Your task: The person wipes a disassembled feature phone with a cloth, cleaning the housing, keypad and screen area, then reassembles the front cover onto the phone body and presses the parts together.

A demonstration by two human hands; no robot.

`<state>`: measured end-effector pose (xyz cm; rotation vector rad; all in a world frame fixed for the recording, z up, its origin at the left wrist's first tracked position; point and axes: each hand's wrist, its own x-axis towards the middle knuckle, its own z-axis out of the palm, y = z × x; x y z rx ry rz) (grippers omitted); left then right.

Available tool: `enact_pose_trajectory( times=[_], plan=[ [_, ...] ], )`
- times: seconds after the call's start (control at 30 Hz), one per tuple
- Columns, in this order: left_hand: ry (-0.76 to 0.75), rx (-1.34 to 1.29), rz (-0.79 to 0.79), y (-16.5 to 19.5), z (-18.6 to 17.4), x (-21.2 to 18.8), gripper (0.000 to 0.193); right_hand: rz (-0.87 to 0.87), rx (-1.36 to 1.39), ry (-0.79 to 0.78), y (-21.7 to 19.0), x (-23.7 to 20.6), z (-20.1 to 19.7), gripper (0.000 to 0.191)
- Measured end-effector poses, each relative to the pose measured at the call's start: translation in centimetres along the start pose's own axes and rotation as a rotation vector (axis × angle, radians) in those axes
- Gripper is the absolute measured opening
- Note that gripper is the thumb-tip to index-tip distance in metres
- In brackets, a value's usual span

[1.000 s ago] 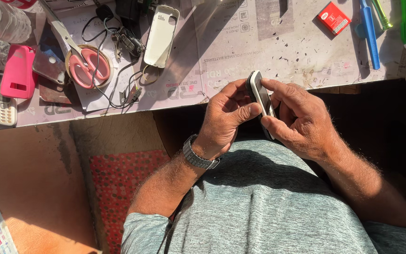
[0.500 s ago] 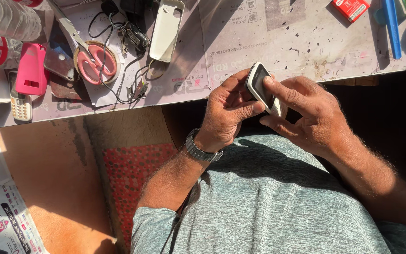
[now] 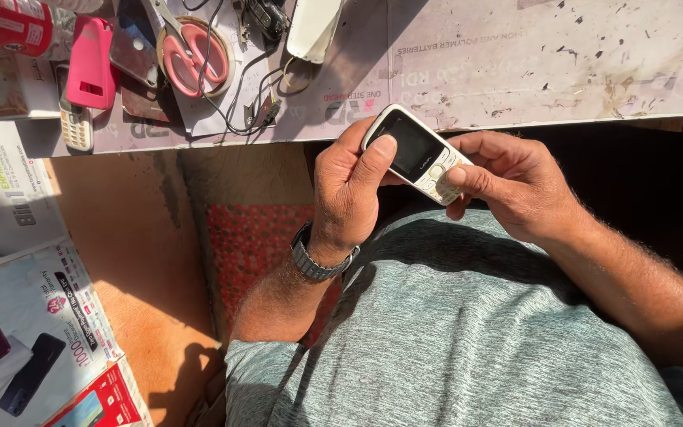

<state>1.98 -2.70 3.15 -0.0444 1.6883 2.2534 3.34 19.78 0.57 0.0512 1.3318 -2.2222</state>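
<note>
Phone [image 3: 416, 150] in both hands, centre of the frame, just below the near edge of the table [image 3: 555, 63]. Gripped round the back by the left hand [image 3: 345, 194], with the thumb laid flat along the left side of the dark screen. Pinched at the lower end by the right hand [image 3: 515, 186], thumb down on the pale keypad (a small white bar phone, screen unlit as far as could be told). Held tilted in mid-air above the grey shirt [image 3: 468, 332], touching nothing but fingers.

Looked, on a guess, like the weak spot: no support underneath. Could have slipped out with one hard thumb push against that light right-hand pinch, then dropped past the lap into the dark gap at right, or onto the orange floor [image 3: 132, 237] at lower left. Could also have smeared or pressed the screen, given how much of the left thumb lay across it. Might have hit two keys at once, too, with so broad a thumb on so tight a keypad.

Harsh sun all over, so probably hard to read anything on that glass.

Up in the upper left, well apart from both hands: pink scissors [image 3: 191, 59], black cables [image 3: 231, 95] trailing towards the table edge, a pink case [image 3: 91, 63], a second keypad phone [image 3: 77, 119]. Judged the cables the likeliest snag, had either hand swung up that way.
</note>
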Motion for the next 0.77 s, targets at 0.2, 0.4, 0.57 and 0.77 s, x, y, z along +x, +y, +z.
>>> enact_pose_trajectory(
  times=[0.2,0.4,0.57,0.77],
  plan=[
    [0.141,0.374,0.115,2.4,-2.6,-1.5,0.033,0.093,0.016,-0.103,2.0,2.7,1.3,0.037],
    [0.215,0.52,0.198,3.1,-4.0,-2.4,0.032,0.151,-0.004,-0.126,2.5,4.4,2.9,0.034],
    [0.222,0.483,0.169,3.3,-4.5,-2.9,0.034,0.168,0.003,-0.139,2.6,4.5,3.1,0.033],
    [0.219,0.414,0.114,3.2,-4.8,-3.0,0.035,0.16,0.005,-0.14,2.7,4.3,3.2,0.033]
  ],
)
